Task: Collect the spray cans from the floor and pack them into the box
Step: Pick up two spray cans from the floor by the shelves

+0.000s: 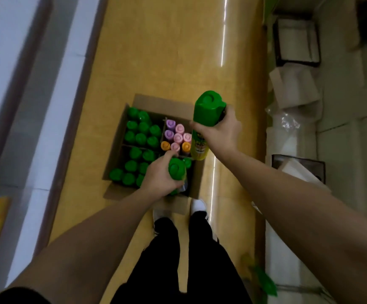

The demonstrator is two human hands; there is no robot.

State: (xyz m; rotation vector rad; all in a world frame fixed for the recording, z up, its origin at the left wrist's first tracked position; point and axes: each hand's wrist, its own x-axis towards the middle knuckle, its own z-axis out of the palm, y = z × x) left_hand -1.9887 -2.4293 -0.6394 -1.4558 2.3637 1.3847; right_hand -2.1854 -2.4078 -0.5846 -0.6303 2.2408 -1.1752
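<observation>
Left hand (156, 177) grips a green-capped spray can (176, 171) and right hand (221, 130) a yellow-bodied spray can (206, 116) over the cardboard box (196, 181); I judge both rigid, slick, best held mid-body.

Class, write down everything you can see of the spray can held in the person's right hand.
The spray can is tall, with a large glossy green cap, a curled recess on its top, and a yellow body whose green print is too blurred to read. It hangs roughly upright, cap toward the camera, base above the right edge of the cardboard box. Only the right hand touches it, gripping just below the cap.
</observation>
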